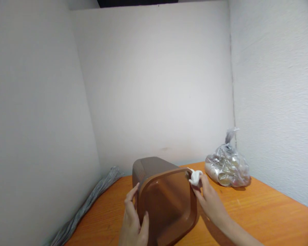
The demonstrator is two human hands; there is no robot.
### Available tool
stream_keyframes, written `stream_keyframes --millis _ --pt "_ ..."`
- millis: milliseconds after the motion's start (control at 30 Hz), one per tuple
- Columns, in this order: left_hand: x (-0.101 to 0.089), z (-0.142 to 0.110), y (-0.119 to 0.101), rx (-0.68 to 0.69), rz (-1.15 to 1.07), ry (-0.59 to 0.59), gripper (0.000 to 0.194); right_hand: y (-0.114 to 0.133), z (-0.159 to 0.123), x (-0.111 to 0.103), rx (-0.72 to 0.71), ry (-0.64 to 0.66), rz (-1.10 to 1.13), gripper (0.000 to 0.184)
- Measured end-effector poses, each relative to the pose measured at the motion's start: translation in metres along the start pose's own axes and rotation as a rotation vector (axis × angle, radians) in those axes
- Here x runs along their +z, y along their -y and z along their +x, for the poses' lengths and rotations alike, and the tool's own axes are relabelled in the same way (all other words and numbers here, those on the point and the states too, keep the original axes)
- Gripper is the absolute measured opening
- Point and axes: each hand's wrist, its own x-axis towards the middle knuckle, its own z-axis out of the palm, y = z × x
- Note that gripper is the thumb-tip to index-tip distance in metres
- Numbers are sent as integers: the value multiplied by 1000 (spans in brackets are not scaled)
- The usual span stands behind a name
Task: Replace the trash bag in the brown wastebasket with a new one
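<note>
An orange wood-grain tabletop [248, 212] carries a knotted plastic bag [227, 165] and a twisted grey bundle [84, 205] along its left edge.

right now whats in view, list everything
brown plastic tub: one, brown, held tilted between both hands, open mouth facing the camera
crumpled white scrap, material unclear: one, white, at the tub's rim
knotted clear plastic bag: one, clear with gold-toned contents, on the table by the right wall
twisted grey bundle: one, grey, along the left wall
orange wood-grain tabletop: one, orange, beneath everything
off-white walls: three, off-white, left, back, right
left hand: one, on the tub's left side
right hand: one, pinching the white scrap at the rim
</note>
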Motion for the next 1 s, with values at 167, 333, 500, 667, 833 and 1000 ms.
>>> stream_keyframes --millis 167,333,500,667,833,1000 --pt "-9 17 -27 35 160 2 56 -12 -16 10 86 29 178 17" --pt "-41 71 -75 259 285 161 38 13 15 -8 -36 55 46 16" --pt "-42 96 -97 373 225 457 70 60 52 -28 -342 39 -156 15" --pt "-31 91 -82 280 -29 288 79 84 60 -33 -451 -10 -163 12" --pt "-35 89 -66 80 -219 79 71 66 50 -28 -325 34 -122 13" --pt "-35 87 -61 -116 -411 -103 71 44 26 -10 -187 90 -64 19"
